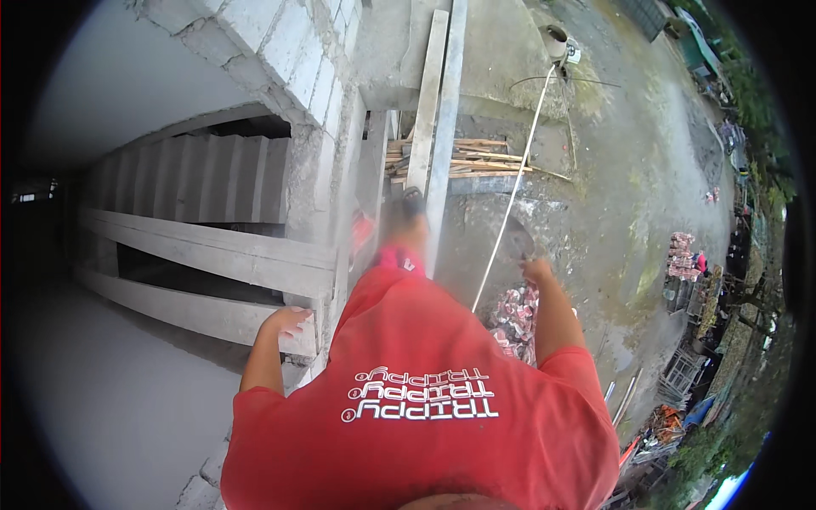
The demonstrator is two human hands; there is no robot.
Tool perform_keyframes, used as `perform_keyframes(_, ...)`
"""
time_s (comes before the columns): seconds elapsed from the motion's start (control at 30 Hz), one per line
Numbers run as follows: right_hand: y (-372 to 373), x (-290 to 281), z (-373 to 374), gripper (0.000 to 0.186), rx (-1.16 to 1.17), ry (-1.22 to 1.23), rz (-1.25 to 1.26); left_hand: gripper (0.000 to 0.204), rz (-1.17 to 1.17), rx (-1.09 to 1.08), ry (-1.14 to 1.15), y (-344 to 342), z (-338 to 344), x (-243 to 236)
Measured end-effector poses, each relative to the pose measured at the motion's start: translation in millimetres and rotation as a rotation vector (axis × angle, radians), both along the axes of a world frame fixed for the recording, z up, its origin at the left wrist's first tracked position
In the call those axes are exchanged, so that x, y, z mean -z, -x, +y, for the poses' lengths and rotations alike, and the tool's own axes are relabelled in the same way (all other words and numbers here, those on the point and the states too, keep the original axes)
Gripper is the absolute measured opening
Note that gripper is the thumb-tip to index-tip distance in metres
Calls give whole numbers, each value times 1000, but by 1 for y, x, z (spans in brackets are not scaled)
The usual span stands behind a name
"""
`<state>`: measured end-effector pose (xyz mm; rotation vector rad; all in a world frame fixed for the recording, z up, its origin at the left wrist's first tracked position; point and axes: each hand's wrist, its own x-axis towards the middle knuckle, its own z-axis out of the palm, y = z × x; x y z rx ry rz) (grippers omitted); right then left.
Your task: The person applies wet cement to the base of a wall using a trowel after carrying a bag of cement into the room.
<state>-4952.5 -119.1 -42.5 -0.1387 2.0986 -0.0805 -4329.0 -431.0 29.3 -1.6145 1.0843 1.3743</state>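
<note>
I look straight down my red shirt from high up beside a concrete block wall (280, 51). My left hand (287, 321) lies flat on the edge of a grey concrete ledge (212, 314), fingers apart and holding nothing. My right hand (537, 270) reaches out over the drop and grips a dark flat-bladed trowel (515, 241). A thin white line (518, 170) runs tight from a post far below, passing just left of that hand.
Two long grey planks (438, 110) stand against the wall beside a pile of wooden offcuts (476, 157). A concrete stair (195, 178) and beams lie on the left. Wet muddy ground (646, 187) spreads to the right, with stacked goods and sheds at its edge.
</note>
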Motion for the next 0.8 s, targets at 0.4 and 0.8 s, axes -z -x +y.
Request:
perform_keyframes(0.4,74,31,-49,34,700,-52,-331,49,671,555,661,536,-369,-11)
perform_keyframes(0.8,492,76,-534,24,561,177,-333,44,210,183,432,678,-653,86)
